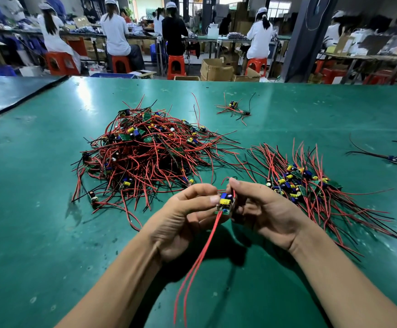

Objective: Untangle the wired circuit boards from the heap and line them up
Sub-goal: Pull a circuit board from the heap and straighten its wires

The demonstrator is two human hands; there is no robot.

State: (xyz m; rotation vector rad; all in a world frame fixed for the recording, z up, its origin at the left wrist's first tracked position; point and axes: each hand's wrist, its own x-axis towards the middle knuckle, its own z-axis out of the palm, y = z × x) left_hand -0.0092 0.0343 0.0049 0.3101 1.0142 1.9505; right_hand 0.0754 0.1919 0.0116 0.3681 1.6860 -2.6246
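Note:
A small green circuit board (224,203) with yellow and blue parts is held above the green table between both hands. My left hand (183,216) pinches its left side with thumb and fingers. My right hand (261,209) grips its right side, fingers curled round its short red wires. Two long red wires (199,259) hang from the board toward me. The tangled heap (145,150) of boards with red and black wires lies beyond my left hand. A lined-up group of boards (297,183) lies to the right, wires fanned out.
The green table (50,233) stretches all round. A small stray cluster of wired boards (234,107) lies further back, and single boards (393,158) lie at the far right. Behind the table, seated people work at benches among red stools and cardboard boxes.

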